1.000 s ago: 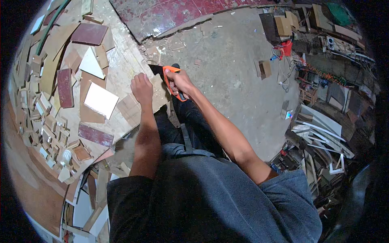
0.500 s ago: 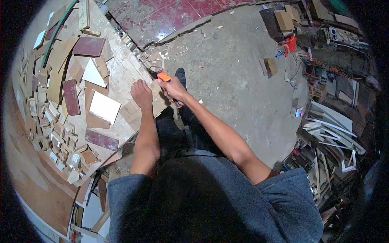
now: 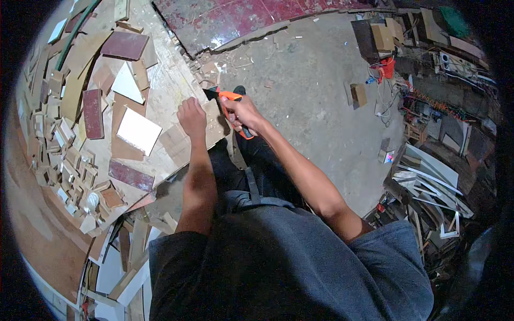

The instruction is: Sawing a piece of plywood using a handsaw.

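Note:
In my right hand (image 3: 243, 113) is an orange-and-black handsaw (image 3: 231, 97), the fingers wrapped round its handle. Its dark blade shows only as a short stretch, pointing left beside the table's corner. My left hand (image 3: 193, 117) rests with curled fingers held together on a pale wooden board (image 3: 215, 122) at the edge of the worktable (image 3: 174, 72). What lies under the left palm is hidden. Left of that hand are a white rectangular panel (image 3: 139, 131), a white triangular piece (image 3: 128, 84) and dark red offcuts (image 3: 131, 175).
Many small wood blocks (image 3: 69, 171) crowd the table's left side. My dark shoe (image 3: 239, 91) stands on the concrete floor (image 3: 316, 107) beyond the saw. Cables and a red object (image 3: 385, 68) lie at far right, near stacked white frames (image 3: 428, 176).
The handsaw and my right hand have shifted slightly right and nearer, and more of the dark blade shows. My left hand stays on the board. The whole view has turned a little.

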`<state>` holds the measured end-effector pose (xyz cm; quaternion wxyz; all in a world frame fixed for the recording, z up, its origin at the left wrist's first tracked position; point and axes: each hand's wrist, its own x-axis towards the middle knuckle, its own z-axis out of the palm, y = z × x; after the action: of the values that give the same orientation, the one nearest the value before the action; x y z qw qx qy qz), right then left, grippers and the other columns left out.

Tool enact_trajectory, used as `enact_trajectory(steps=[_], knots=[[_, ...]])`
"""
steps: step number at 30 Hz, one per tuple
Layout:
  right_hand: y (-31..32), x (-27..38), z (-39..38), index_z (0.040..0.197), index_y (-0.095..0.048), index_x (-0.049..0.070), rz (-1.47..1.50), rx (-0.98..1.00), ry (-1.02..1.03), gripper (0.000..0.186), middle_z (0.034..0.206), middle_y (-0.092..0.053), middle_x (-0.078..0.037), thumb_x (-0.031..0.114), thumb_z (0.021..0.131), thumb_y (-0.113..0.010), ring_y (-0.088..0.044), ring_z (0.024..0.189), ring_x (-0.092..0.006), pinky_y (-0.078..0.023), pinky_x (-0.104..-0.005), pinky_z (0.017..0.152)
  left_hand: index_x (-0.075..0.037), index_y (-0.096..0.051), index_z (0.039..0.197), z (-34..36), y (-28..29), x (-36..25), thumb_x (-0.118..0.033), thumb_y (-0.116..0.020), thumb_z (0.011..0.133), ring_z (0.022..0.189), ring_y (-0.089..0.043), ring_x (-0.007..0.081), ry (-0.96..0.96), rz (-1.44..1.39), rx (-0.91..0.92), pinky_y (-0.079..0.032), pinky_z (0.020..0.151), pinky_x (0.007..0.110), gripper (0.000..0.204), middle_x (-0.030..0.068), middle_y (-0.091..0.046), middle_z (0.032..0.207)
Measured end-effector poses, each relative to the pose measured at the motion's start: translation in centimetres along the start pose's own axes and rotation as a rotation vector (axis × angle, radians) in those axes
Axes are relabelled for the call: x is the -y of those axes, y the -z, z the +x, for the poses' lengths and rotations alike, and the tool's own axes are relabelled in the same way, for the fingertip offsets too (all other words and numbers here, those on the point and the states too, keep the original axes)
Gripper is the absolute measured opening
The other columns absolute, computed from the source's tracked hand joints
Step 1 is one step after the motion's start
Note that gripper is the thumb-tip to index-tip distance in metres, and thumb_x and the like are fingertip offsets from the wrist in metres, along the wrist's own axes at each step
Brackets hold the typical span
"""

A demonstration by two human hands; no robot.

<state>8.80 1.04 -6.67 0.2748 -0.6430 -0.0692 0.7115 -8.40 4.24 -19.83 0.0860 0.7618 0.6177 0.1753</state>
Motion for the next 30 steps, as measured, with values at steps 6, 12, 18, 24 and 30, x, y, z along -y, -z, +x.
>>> enact_trajectory(steps=[6, 12, 18, 24, 30], knots=[[-0.1, -7.8, 3.6, 0.087, -0.065, -0.002, -0.263, -0.274, 0.293, 0.039, 0.061, -0.059, -0.007, 0.036, 0.095, -0.064, -0.063, 0.059, -0.0254, -0.051, -0.0388, 0.061, -0.008, -0.062, 0.095, 0.6, -0.4, -0.4, -0.019, -0.058, 0.096, 0.087, -0.057, 0.0305, -0.011, -0.027, 0.014, -0.045, 0.077, 0.044, 0.011, 0.0093, -0.061, 0.092], [3.0, -9.7, -5.2, 0.073, -0.054, 0.007, -0.080, -0.073, -0.053, 0.042, 0.051, -0.047, -0.001, 0.039, 0.101, -0.058, -0.046, 0.036, -0.0132, -0.034, -0.0322, 0.035, -0.008, -0.063, 0.098, -0.2, 0.0, 0.4, -0.019, -0.060, 0.096, 0.087, -0.058, 0.0299, 0.005, -0.023, -0.010, -0.045, 0.077, 0.044, 0.012, 0.0094, -0.061, 0.092], [2.6, -11.1, -6.1, 0.075, -0.053, 0.008, -0.005, -0.244, -0.005, 0.042, 0.053, -0.048, 0.000, 0.041, 0.101, -0.059, -0.046, 0.037, -0.0130, -0.034, -0.0310, 0.035, -0.008, -0.062, 0.098, 0.2, 0.0, -0.4, -0.020, -0.059, 0.096, 0.089, -0.058, 0.0296, 0.010, -0.034, 0.022, -0.045, 0.078, 0.043, 0.012, 0.0088, -0.060, 0.093], [1.5, -5.8, -4.8, 0.071, -0.055, 0.006, -0.110, -0.367, 0.186, 0.046, 0.056, -0.050, 0.000, 0.041, 0.099, -0.062, -0.045, 0.043, -0.0107, -0.034, -0.0312, 0.042, -0.009, -0.062, 0.097, -0.1, -0.4, 0.3, -0.021, -0.060, 0.095, 0.088, -0.058, 0.0292, 0.009, -0.014, 0.003, -0.045, 0.078, 0.043, 0.012, 0.0081, -0.060, 0.092], [-0.7, -4.4, -5.0, 0.073, -0.053, 0.008, 0.120, -0.152, 0.093, 0.041, 0.058, -0.047, 0.001, 0.039, 0.100, -0.061, -0.041, 0.043, -0.0094, -0.031, -0.0302, 0.041, -0.010, -0.060, 0.097, -0.2, -0.2, 0.4, -0.020, -0.062, 0.094, 0.087, -0.058, 0.0284, 0.011, -0.011, -0.005, -0.045, 0.077, 0.042, 0.011, 0.0074, -0.060, 0.091]])
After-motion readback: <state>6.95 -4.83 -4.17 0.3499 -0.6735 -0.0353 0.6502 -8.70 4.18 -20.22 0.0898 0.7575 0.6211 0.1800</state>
